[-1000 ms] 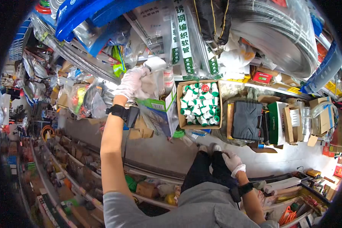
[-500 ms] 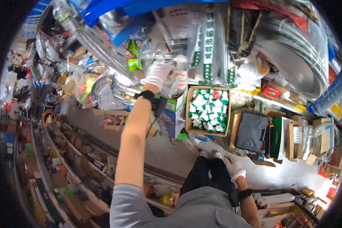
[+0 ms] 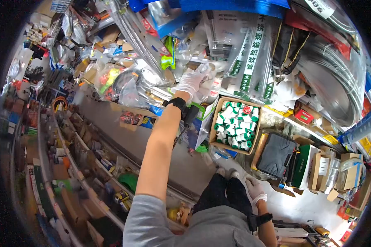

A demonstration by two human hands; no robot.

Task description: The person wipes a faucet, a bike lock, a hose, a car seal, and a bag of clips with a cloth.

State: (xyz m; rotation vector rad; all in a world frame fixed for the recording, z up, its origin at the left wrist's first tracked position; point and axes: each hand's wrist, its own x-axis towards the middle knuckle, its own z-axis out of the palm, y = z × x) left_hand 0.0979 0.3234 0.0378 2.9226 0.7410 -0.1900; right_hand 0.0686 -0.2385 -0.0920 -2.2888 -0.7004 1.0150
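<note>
View has swung over the last second: left hand (image 3: 189, 81) and carton (image 3: 213, 129) of white-and-green fittings (image 3: 235, 125) both sit farther right in the frame. Hand's place among the goods barely differs, so I judge it is busy at the same spot, nothing visibly lifted clear.

Gloved left hand is upper middle, at a clear plastic bag (image 3: 203, 91) just above the green-edged box (image 3: 202, 112). Fingers lost in blur and see-through wrap — can't make out how far they are spread or whether they have hold of anything. Bag's contents unreadable too. Wrist device (image 3: 190, 115) covers part of the box.

Right hand (image 3: 255, 188), lower right of centre, hangs by the leg; nothing seen in it, finger spread unclear.
</note>
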